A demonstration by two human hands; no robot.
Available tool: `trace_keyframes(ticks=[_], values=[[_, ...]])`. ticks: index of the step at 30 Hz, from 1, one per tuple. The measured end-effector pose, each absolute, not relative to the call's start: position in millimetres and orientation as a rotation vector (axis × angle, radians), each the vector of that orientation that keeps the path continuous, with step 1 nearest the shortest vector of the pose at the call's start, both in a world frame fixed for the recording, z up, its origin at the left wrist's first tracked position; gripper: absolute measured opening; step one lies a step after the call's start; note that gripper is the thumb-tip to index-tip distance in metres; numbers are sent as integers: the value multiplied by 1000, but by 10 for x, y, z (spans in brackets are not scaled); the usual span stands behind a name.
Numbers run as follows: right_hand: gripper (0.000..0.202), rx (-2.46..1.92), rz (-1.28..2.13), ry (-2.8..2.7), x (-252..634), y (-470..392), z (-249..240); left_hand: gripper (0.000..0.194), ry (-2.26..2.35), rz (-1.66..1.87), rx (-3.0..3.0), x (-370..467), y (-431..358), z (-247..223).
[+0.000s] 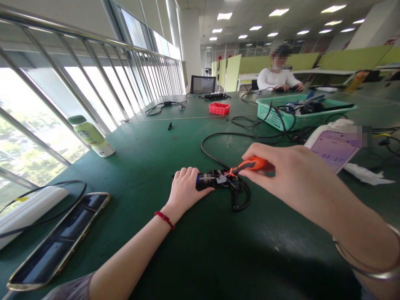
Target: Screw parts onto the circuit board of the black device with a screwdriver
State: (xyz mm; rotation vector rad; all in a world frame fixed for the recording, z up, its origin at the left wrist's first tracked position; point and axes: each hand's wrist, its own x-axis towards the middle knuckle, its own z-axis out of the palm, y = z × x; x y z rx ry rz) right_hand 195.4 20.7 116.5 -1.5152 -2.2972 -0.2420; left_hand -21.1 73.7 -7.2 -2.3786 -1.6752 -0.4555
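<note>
A dark cylindrical device [206, 179] with exposed inner parts and wires lies on the green table [137, 233]. My left hand [185, 185] is wrapped round its left end, fingers on top and thumb along the near side. In my right hand [275, 164] is an orange and black screwdriver [251, 165], pinched at the handle. Its shaft points down and left, with the tip at the open section of the device. A black cable [215, 134] runs from the device toward the back, and a black loop [242, 207] lies at its right end.
At the right stand a green basket [278, 118] of cables and a lit phone [333, 149] beside crumpled tissue [368, 174]. Further back are a red tray [219, 109] and a seated person [276, 79]. A bottle [92, 136] and another phone [59, 241] are at the left.
</note>
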Motion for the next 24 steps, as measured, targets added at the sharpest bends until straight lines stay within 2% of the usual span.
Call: trace_keyframes(ticks=[3,5,12,17,21,24], values=[[33,-1645,-281,-2237,1926,213,1162,47,-1684,-440,-2377,-211,731,-65],[38,-1675,-325,-2210,1910,203,1151,46,-1683,-440,-2380,-212,727,-61],[6,-1452,-267,-2341,1945,151,1139,47,-1684,-439,-2370,-210,733,-67],[6,-1511,-301,-2342,1945,138,1169,46,-1694,-465,-2379,-208,734,-69],[29,-1634,-301,-2304,1922,134,1166,47,-1681,-461,-2381,-211,735,-69],[22,-1610,-301,-2298,1929,140,1153,47,-1677,-444,-2379,-212,736,-70]])
